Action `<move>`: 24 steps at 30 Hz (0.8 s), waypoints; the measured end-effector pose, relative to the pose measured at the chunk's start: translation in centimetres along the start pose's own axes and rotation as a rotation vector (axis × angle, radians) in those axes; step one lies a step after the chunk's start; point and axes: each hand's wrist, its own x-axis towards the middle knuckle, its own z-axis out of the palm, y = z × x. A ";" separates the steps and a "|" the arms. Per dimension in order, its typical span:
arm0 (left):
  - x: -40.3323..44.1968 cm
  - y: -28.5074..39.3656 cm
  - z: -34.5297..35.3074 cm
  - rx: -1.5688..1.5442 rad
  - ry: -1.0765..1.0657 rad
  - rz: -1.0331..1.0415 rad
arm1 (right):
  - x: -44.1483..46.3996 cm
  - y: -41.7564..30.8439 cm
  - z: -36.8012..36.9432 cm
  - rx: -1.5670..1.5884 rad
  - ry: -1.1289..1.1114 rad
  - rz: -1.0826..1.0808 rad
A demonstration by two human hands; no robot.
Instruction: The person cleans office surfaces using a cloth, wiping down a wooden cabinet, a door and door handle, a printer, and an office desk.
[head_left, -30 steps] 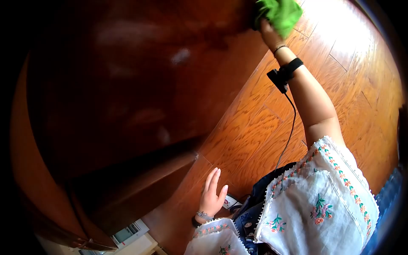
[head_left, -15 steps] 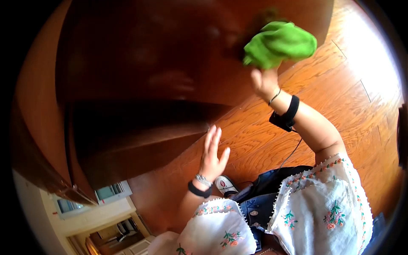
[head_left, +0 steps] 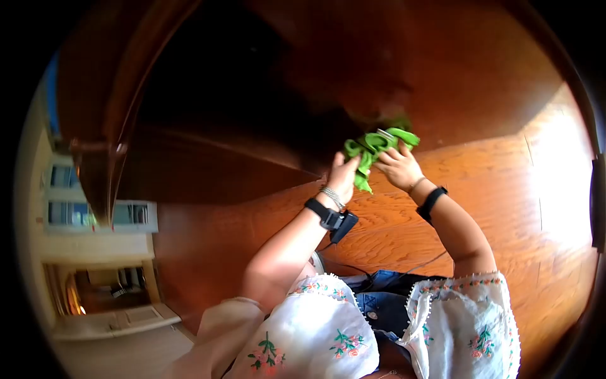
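At the far left, two white-framed windows [head_left: 134,216] show beside a pale wall [head_left: 85,247], with a wooden-framed opening [head_left: 153,283] below them. Next comes the dark, curved wooden edge [head_left: 104,151] of a large piece of furniture, whose deeply shadowed wooden panel [head_left: 214,167] reaches toward the middle of the view. Below, a white sleeve [head_left: 297,335] embroidered with flowers covers the person's left upper arm. The left wrist wears a silver bracelet [head_left: 332,197] and a black strap [head_left: 322,213] with a small black box [head_left: 344,227]. The left hand [head_left: 343,179] has a narrow grip, thumb and fingers closed on the near left part of a bunched green cloth [head_left: 371,143]. The cloth lies between the two hands, above the wooden floor [head_left: 391,221]; the shadow behind it makes contact with the dark wood hard to judge. To its right, the right hand [head_left: 401,169] holds the cloth too, its fingers bent over the folds. A black band [head_left: 432,202] circles the right wrist, and another embroidered sleeve [head_left: 470,316] hangs below. At the far right, bright light [head_left: 562,170] whitens the floorboards.
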 end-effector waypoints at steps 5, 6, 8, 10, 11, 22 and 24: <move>-1.2 2.2 2.4 0.020 0.006 0.117 | 0.9 1.7 -1.4 0.008 0.165 0.027; -1.9 3.1 3.0 0.054 -0.009 0.153 | 1.4 1.7 -2.2 0.031 0.223 0.057; -2.5 4.4 3.9 0.132 -0.027 0.406 | 3.5 1.9 -4.7 -0.020 0.390 0.128; -2.9 5.3 4.6 0.183 -0.038 0.545 | 5.0 2.0 -7.4 -0.008 0.511 0.204; -3.1 5.7 4.8 0.252 -0.033 0.672 | 5.2 2.3 -7.6 0.070 0.536 0.231; 0.5 1.7 5.0 0.781 0.437 0.946 | 3.1 1.1 -2.3 0.192 0.372 0.264; 1.9 -0.4 4.1 0.873 0.451 0.965 | 1.8 0.8 -1.6 0.297 0.146 0.304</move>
